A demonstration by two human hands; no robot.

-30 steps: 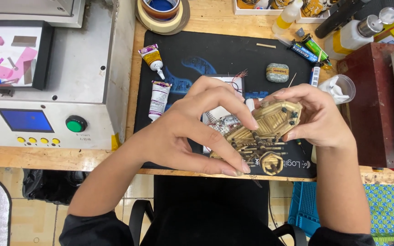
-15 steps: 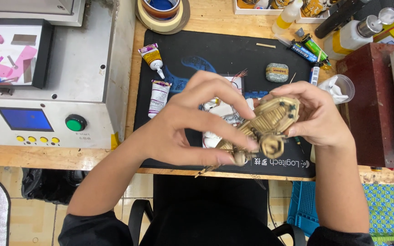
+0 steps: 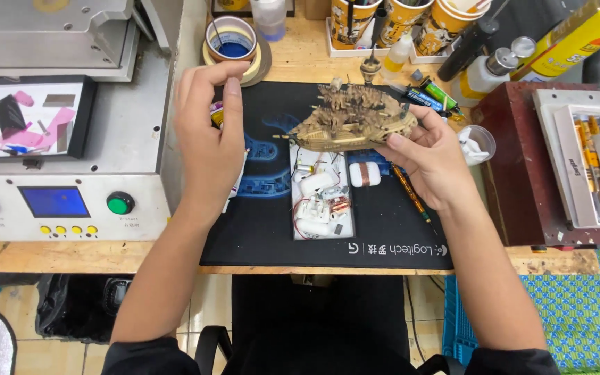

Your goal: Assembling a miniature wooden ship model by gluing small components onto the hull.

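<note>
My right hand (image 3: 430,161) holds a small golden-brown model ship (image 3: 353,119) by its right end, upright above the black desk mat (image 3: 272,229). My left hand (image 3: 208,139) is raised over the mat's left side with fingers apart and nothing in it, close to a small tube (image 3: 217,114) that it partly hides. Under the ship, on the mat, lies a white strip with small electronic parts, wires and a copper coil (image 3: 322,201).
A grey machine (image 3: 64,173) with a blue screen and a green button stands at the left. Tape rolls (image 3: 234,43), cups, bottles and pens crowd the back of the bench. A dark red box (image 3: 515,173) with a tool tray sits at the right.
Both hands held the ship close together over the mat's front. Now my left hand has let go and moved left, and my right hand carries the ship further back, turned upright.
</note>
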